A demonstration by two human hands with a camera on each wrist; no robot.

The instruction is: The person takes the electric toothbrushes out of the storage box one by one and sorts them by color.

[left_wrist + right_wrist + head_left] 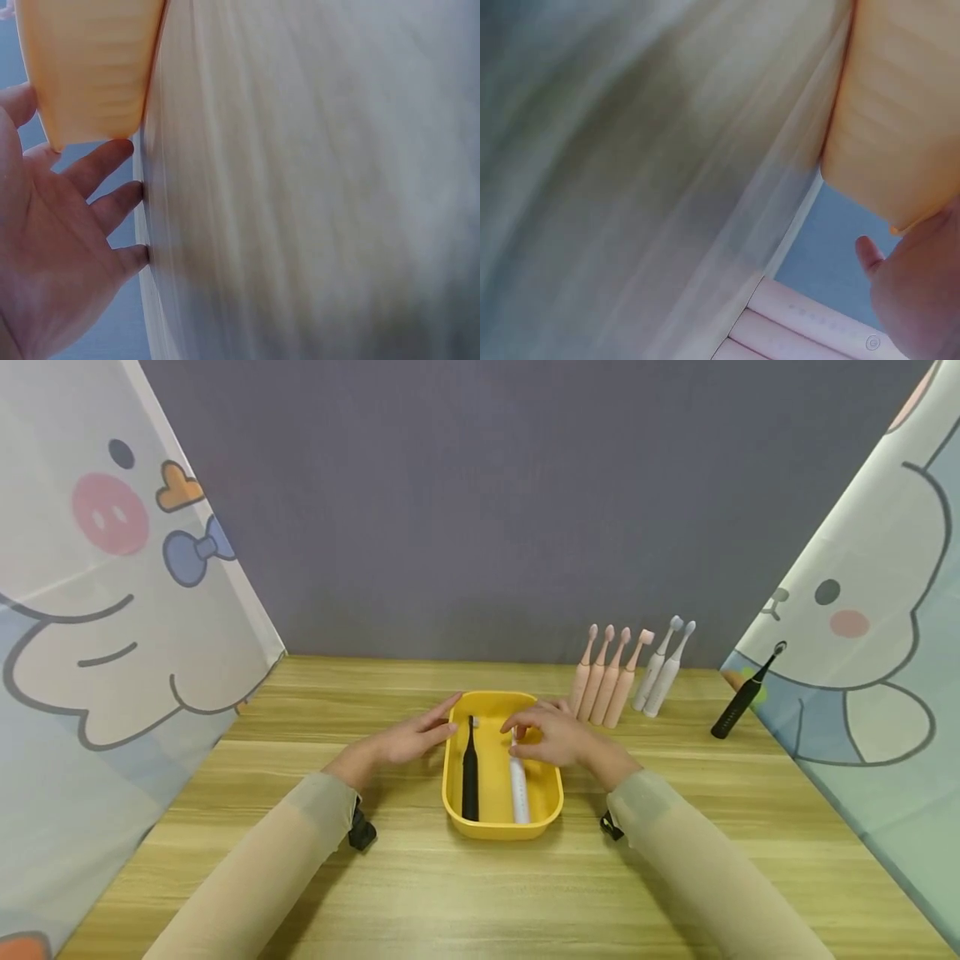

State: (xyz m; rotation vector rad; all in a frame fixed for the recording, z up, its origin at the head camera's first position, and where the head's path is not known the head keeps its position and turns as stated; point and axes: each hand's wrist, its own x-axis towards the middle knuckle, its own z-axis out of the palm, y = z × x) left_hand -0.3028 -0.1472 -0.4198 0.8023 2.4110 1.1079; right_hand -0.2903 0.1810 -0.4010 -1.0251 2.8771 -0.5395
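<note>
A yellow bin point(495, 832) stands on the table, holding a black electric toothbrush point(470, 781) on its left and a white electric toothbrush point(519, 793) on its right. Against the bin's left wall, my left hand point(405, 739) rests with fingers extended; the left wrist view shows its fingertips around the bin's far corner. My right hand point(555, 735) reaches over the right rim, thumb and index finger apart above the white toothbrush's neck and head. In the right wrist view, most of that hand is hidden by the bin's wall.
Several pink electric toothbrushes point(603, 693) stand upright right of the bin. Two white electric toothbrushes point(662, 685) stand beside them, and a black electric toothbrush point(738, 708) stands farther right. A grey backdrop point(480, 527) rises behind the wooden table point(480, 893), with cartoon-printed curtains on both sides.
</note>
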